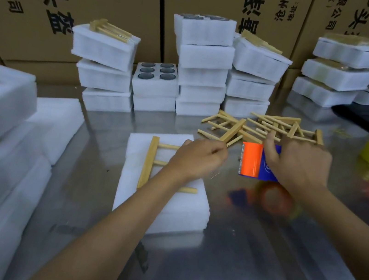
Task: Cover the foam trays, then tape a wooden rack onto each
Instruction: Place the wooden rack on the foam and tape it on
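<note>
While the head view holds both arms over the steel tabletop (221, 254), the entry reads thus. Item: covered foam tray (160, 208), centre of view, white lid on. Item: wooden rack (150, 158) lying flat on that tray, toward its 10 o'clock corner. Left hand (196, 160): rests on the rack's rungs, fingers curled, seemingly pinching a tape end; not certain. Right hand (295, 164): grips an orange-and-blue tape dispenser (254, 160) at the tray's 2 o'clock. Loose racks (260, 127): heaped at 1 o'clock. Stacked trays (201, 70): at 12 o'clock. Step judged: taping the rack down. Next move likely calls for drawing tape across the rack.
</note>
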`<move>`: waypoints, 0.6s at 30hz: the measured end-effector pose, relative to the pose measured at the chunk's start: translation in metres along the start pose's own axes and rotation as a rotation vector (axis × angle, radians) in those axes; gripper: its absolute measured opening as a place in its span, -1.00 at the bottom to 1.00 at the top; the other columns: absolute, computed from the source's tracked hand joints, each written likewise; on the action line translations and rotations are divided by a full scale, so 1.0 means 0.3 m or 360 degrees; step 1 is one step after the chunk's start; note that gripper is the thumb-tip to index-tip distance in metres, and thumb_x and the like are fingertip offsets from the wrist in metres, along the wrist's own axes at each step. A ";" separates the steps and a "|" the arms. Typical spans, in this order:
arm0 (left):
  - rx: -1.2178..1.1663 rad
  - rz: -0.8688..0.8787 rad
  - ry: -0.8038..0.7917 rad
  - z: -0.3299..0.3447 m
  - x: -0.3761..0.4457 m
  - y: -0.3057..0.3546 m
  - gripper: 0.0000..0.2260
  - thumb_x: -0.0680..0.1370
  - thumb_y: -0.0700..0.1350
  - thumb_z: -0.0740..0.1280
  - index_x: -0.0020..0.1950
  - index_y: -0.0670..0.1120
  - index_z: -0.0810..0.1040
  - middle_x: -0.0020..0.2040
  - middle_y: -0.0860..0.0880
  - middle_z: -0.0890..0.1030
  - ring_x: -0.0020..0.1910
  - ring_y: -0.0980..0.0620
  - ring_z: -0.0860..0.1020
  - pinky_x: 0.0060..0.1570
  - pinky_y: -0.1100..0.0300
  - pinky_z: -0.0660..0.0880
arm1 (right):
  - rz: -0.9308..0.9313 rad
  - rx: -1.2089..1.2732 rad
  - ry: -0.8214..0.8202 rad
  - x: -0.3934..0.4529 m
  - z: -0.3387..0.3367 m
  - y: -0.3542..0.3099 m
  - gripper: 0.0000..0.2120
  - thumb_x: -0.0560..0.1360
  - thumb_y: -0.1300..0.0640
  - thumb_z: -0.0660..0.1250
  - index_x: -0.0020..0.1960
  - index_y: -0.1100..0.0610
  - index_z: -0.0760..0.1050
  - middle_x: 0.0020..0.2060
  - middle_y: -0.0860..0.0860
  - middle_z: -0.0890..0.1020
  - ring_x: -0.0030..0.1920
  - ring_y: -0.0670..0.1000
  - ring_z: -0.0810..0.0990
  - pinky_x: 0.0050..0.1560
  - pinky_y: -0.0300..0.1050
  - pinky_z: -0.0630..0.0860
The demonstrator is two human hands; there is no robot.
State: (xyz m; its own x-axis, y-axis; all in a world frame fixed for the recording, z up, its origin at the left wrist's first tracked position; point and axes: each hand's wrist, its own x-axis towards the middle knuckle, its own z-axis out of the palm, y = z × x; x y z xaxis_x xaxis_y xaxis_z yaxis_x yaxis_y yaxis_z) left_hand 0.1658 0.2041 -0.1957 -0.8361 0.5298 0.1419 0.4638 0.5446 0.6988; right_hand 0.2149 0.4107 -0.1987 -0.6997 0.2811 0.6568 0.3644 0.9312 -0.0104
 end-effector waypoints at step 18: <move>-0.0522 -0.0084 -0.0022 -0.034 -0.004 0.021 -0.84 0.36 -0.05 0.15 -0.35 0.05 0.50 -0.24 0.13 0.58 -0.03 -0.03 0.50 -0.02 -0.02 0.37 | -0.0193 0.1172 -0.0413 -0.109 -0.099 -0.259 -0.64 0.49 0.10 0.22 0.28 0.01 0.35 -0.05 -0.12 0.60 0.14 -0.02 0.41 0.00 -0.15 0.09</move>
State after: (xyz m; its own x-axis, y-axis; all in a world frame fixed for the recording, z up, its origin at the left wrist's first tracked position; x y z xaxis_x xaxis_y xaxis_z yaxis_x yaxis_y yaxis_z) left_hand 0.1666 0.2002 -0.1843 -0.8515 0.5163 0.0915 0.2988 0.3345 0.8938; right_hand 0.2277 0.3224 -0.1969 -0.8626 0.1284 0.4893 -0.1608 0.8475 -0.5059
